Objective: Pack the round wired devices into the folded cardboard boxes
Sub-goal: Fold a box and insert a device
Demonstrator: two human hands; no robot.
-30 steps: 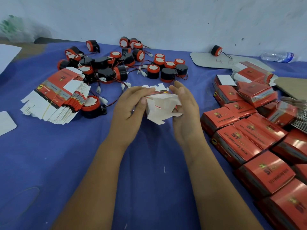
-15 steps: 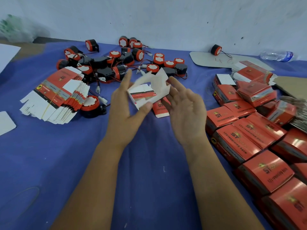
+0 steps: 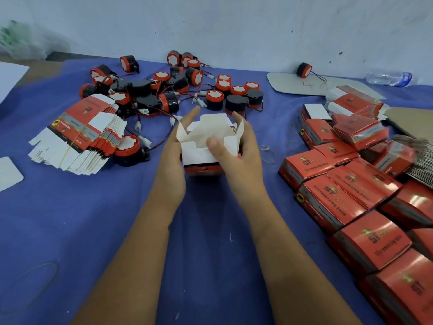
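Observation:
A small red and white cardboard box [image 3: 206, 146] stands on the blue table between my two hands, its white flaps spread upward. My left hand [image 3: 172, 158] grips its left side, fingers reaching up behind a flap. On the other side, my right hand [image 3: 236, 151] holds the box with the thumb pressed on the white front flap. Behind the box lies a heap of round black and red wired devices [image 3: 168, 90]. One such device [image 3: 128, 148] sits just left of my left hand.
A banded stack of flat unfolded boxes [image 3: 77, 134] lies at the left. Several closed red boxes [image 3: 346, 188] crowd the right side. A lone device [image 3: 304, 69] rests on a grey board at the back, next to a plastic bottle [image 3: 389, 78].
The box went from being held flat and turned in the air to standing on the table with its flaps open. Both hands came down around its sides.

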